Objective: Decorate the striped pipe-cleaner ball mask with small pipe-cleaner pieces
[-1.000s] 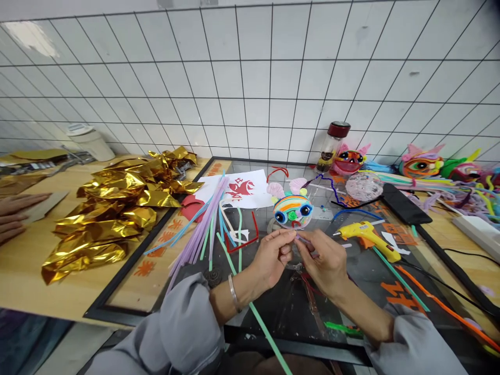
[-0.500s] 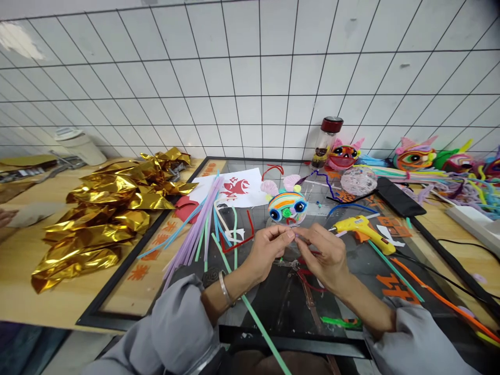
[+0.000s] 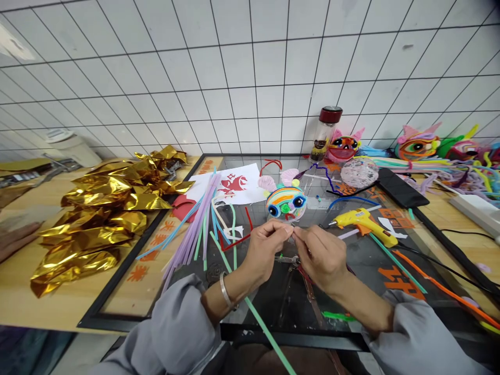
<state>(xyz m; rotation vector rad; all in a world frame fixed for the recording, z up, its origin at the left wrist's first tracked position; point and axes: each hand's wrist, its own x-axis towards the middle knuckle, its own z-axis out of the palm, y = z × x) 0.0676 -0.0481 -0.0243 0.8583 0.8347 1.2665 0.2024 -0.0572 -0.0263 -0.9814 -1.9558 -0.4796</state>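
My left hand (image 3: 265, 250) and my right hand (image 3: 322, 255) meet fingertip to fingertip in front of me, each closed in a pinch. What they pinch is too small and too covered to make out. Just beyond them sits a striped, colourful animal head (image 3: 286, 203) with big blue eyes and pink ears. Pliers (image 3: 288, 259) lie partly hidden beneath my hands. To the right rests a yellow hot glue gun (image 3: 357, 220). Left of my hands lie a bundle of lilac pipe cleaners (image 3: 191, 229) and a bent red pipe cleaner (image 3: 238, 243).
Crumpled gold foil (image 3: 101, 208) covers the left side, with another person's hand (image 3: 17, 239) beyond it. A lidded glass bottle (image 3: 325, 135), a phone (image 3: 402, 187) and more animal heads (image 3: 344, 147) stand or lie toward the wall. A white power strip (image 3: 476, 208) sits far right.
My fingertips remain together, and the right hand's fingers have curled in more. The lilac bit seen between them earlier is now hidden. At far left, the other person's hand reaches further into view.
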